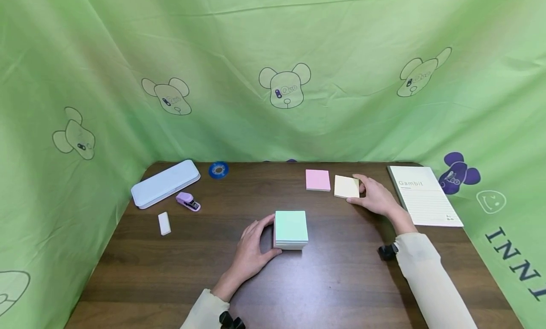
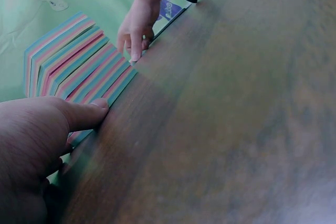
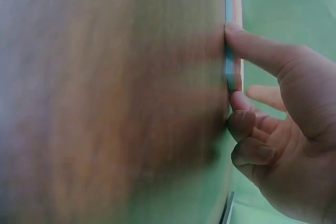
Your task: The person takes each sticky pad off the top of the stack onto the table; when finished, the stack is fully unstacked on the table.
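Note:
A tall stack of sticky note pads, mint green on top, stands at the middle of the table. My left hand holds it from the left, thumb at the near side and fingers at the far side. Its striped layers of blue, pink and cream show in the left wrist view. Farther back on the right, my right hand grips a thin cream-topped sticky note pad between thumb and fingers. The pad's coloured edge appears beside the thumb in the right wrist view. A pink sticky note pad lies just left of it.
At the back left lie a pale blue pencil case, a blue tape roll, a purple stapler and a white eraser. A white notepad is at the right edge. Green cloth hangs around the table.

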The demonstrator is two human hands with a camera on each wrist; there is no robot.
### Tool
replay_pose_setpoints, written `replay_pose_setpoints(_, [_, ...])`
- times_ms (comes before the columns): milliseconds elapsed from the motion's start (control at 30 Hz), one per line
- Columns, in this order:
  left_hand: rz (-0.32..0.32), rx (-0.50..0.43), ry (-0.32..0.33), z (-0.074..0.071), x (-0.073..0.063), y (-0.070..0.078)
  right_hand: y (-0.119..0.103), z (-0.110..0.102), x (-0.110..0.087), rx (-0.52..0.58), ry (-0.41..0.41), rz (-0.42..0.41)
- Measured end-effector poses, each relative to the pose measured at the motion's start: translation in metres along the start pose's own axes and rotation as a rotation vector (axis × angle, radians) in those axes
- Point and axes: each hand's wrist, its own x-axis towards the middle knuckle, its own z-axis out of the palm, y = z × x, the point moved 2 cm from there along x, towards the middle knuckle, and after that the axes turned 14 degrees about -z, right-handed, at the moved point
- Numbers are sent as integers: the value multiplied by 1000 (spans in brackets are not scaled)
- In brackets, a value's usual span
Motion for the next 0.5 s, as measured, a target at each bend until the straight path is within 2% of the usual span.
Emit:
replay_pose_setpoints(133, [-17,7,-1,0,0,0,24,8,10,-22,-38,7])
replay_pose_setpoints(233, [-19,10,0,0,0,1,33,8,17,-10,-67,-14])
replay_pose_setpoints(333, [-20,9,-1,0,-1,1,30,4,23,9,-80,-24])
replay_pose_setpoints(500, [-14,11,-1,1,-1,1,10,-7,27,43,-70,-20])
